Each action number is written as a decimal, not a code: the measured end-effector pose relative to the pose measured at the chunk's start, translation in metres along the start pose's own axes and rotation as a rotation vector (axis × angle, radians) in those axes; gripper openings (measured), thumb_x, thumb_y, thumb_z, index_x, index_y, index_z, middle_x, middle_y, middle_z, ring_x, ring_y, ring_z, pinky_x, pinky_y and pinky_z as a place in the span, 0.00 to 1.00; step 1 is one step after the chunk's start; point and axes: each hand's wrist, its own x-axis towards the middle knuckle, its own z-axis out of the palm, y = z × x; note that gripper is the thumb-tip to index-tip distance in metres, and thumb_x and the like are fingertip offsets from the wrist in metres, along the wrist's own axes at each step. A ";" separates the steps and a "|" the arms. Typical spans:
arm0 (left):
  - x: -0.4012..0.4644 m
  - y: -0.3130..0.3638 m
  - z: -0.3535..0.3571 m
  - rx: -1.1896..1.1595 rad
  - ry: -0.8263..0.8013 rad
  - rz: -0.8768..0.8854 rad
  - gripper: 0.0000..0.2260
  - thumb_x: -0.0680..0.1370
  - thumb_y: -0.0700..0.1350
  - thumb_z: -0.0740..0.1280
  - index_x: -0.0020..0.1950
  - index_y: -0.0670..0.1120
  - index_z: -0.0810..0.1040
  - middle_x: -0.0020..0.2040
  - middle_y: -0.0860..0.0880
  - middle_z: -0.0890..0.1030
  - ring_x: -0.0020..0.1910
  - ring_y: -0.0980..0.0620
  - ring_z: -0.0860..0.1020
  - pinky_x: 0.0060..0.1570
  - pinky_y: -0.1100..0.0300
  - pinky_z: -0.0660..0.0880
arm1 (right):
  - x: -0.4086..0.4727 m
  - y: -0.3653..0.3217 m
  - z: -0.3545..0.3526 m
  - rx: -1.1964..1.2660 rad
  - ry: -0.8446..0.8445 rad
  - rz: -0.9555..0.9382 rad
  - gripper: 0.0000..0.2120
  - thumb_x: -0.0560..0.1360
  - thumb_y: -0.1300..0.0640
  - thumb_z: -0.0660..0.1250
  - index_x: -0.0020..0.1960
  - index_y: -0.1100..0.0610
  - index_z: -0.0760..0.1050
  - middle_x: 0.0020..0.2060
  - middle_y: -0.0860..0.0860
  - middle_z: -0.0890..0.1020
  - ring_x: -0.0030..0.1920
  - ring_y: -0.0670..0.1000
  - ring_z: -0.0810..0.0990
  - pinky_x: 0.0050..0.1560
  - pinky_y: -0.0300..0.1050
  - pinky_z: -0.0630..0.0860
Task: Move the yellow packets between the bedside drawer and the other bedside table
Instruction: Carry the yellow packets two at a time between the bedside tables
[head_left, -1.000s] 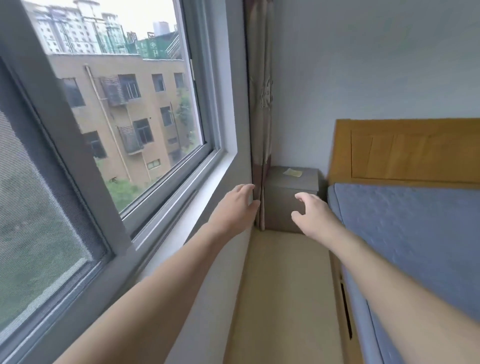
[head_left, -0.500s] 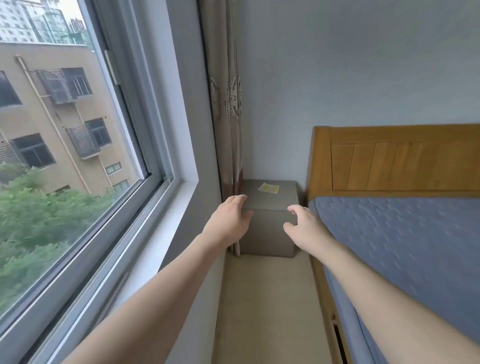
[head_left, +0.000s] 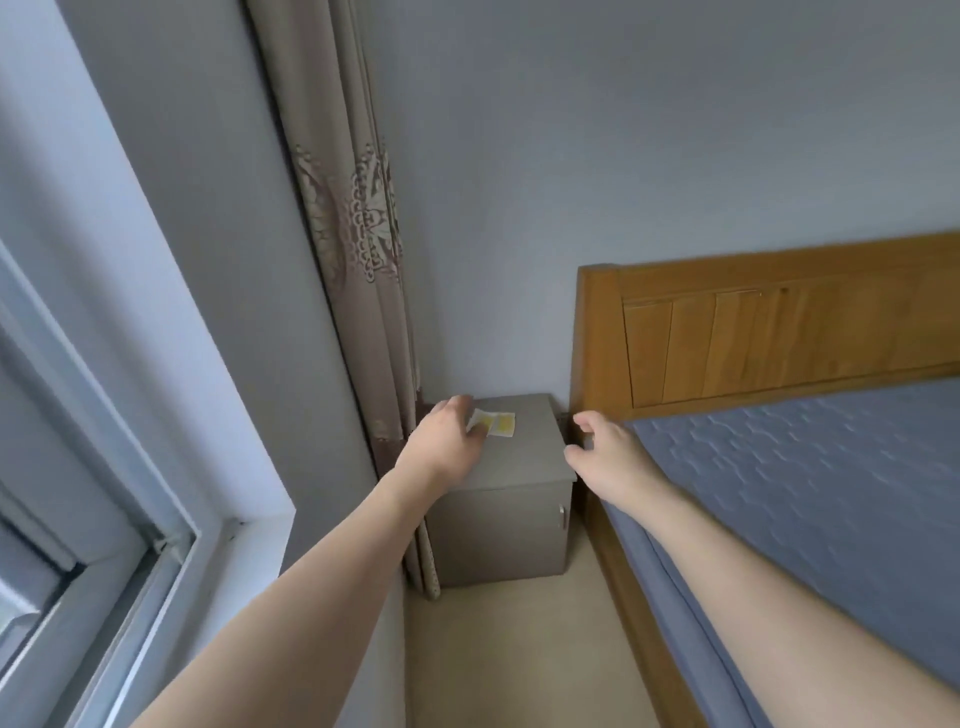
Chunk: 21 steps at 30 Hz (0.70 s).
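Two yellow packets (head_left: 497, 424) lie on top of the grey bedside table (head_left: 519, 452) in the corner between curtain and bed. My left hand (head_left: 445, 439) is over the table's left part. Its thumb lies on the left packet and its fingers curl behind it, pinching that packet's edge, which looks slightly tilted up. The right packet lies flat beside it. My right hand (head_left: 605, 453) hovers at the table's right edge, fingers loosely curled, holding nothing. The cabinet door with its small metal handle (head_left: 561, 517) is closed.
A patterned curtain (head_left: 358, 270) hangs just left of the table. The bed with blue mattress (head_left: 810, 499) and wooden headboard (head_left: 753, 338) fills the right. A window frame and sill (head_left: 171, 540) run along the left. A narrow strip of beige floor (head_left: 514, 649) leads to the table.
I have come closer to the bedside table. My left hand moved forward onto the packets and took hold of the left one. My right hand reached the table's right edge.
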 end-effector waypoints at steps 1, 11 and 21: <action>0.012 -0.002 0.006 -0.015 -0.022 0.000 0.18 0.81 0.47 0.61 0.69 0.43 0.70 0.65 0.43 0.75 0.65 0.42 0.73 0.61 0.54 0.71 | 0.012 0.002 0.001 -0.003 -0.012 0.019 0.25 0.79 0.55 0.61 0.76 0.53 0.62 0.73 0.50 0.67 0.70 0.51 0.68 0.64 0.45 0.68; 0.273 -0.064 0.084 -0.067 -0.139 -0.197 0.22 0.80 0.49 0.62 0.73 0.44 0.68 0.70 0.43 0.73 0.68 0.43 0.71 0.62 0.57 0.68 | 0.272 0.051 0.056 0.099 -0.071 0.137 0.25 0.79 0.57 0.62 0.75 0.58 0.64 0.71 0.54 0.70 0.69 0.54 0.70 0.66 0.47 0.69; 0.501 -0.163 0.167 -0.080 -0.229 -0.417 0.18 0.76 0.51 0.65 0.62 0.43 0.74 0.60 0.41 0.78 0.58 0.41 0.76 0.59 0.53 0.73 | 0.515 0.083 0.157 0.270 -0.208 0.466 0.22 0.77 0.60 0.64 0.70 0.60 0.67 0.62 0.56 0.76 0.48 0.51 0.76 0.44 0.41 0.72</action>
